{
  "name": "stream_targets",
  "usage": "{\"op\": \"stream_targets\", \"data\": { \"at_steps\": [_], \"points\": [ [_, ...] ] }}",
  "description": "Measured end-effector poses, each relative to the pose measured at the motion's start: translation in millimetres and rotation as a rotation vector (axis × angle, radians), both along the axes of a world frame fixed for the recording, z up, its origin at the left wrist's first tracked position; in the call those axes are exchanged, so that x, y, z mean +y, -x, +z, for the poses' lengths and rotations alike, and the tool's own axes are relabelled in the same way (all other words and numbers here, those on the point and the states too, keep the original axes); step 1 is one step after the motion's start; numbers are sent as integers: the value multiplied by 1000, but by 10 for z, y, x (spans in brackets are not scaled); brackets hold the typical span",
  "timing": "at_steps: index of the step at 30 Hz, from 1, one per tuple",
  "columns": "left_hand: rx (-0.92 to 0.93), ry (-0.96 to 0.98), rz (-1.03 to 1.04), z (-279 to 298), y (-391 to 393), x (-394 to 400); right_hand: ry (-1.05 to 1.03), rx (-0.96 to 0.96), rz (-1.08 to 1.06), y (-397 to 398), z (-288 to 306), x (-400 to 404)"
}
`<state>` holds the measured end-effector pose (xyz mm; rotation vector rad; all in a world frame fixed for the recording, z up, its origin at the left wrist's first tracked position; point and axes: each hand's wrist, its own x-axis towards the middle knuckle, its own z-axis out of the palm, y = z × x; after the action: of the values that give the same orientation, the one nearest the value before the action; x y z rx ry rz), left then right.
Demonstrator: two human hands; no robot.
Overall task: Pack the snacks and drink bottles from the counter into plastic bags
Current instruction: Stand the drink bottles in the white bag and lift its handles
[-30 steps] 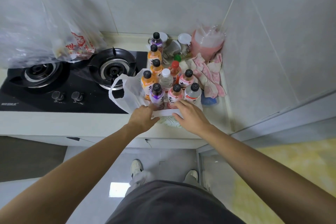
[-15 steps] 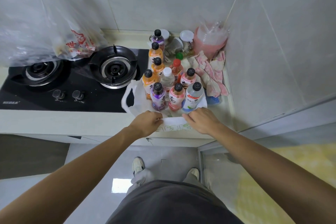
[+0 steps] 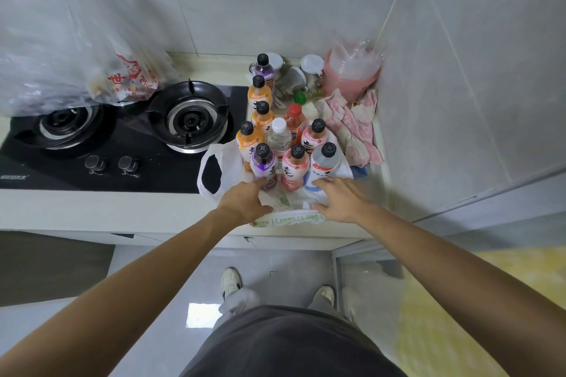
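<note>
On the table [image 3: 107, 211] right of the stove, both hands spread the thin, limp plastic bag [image 3: 288, 217]: left hand [image 3: 245, 202] grips its rim, right hand [image 3: 340, 199] presses flat-fingered; hold it by the handles.

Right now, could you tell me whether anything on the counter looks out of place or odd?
Yes: a large clear plastic bag with red print sits over the gas stove, covering part of the burners, an odd spot for plastic. Also, a green-capped bottle lies on its side behind the upright drink bottles. No spill is visible.
</note>
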<state>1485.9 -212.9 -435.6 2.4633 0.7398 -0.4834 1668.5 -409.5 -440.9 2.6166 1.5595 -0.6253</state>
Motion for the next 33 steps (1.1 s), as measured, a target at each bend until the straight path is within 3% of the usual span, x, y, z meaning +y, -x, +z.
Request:
{"op": "stream_targets", "data": {
  "at_steps": [7, 13, 21, 28, 33],
  "points": [
    [49, -5, -32, 23, 3, -56, 60, -22, 35, -34, 136, 16],
    [-49, -7, -45, 46, 28, -27, 40, -51, 8, -36, 190, 38],
    [-260, -85, -1, 282, 152, 26, -129, 46, -4, 95, 368, 129],
    [-462, -176, 113, 742, -7, 382, -475, 26, -11, 91, 792, 591],
    [-539, -248, 103, 972, -346, 789, -527, -8, -29, -123, 1078, 1052]
  ]
}}
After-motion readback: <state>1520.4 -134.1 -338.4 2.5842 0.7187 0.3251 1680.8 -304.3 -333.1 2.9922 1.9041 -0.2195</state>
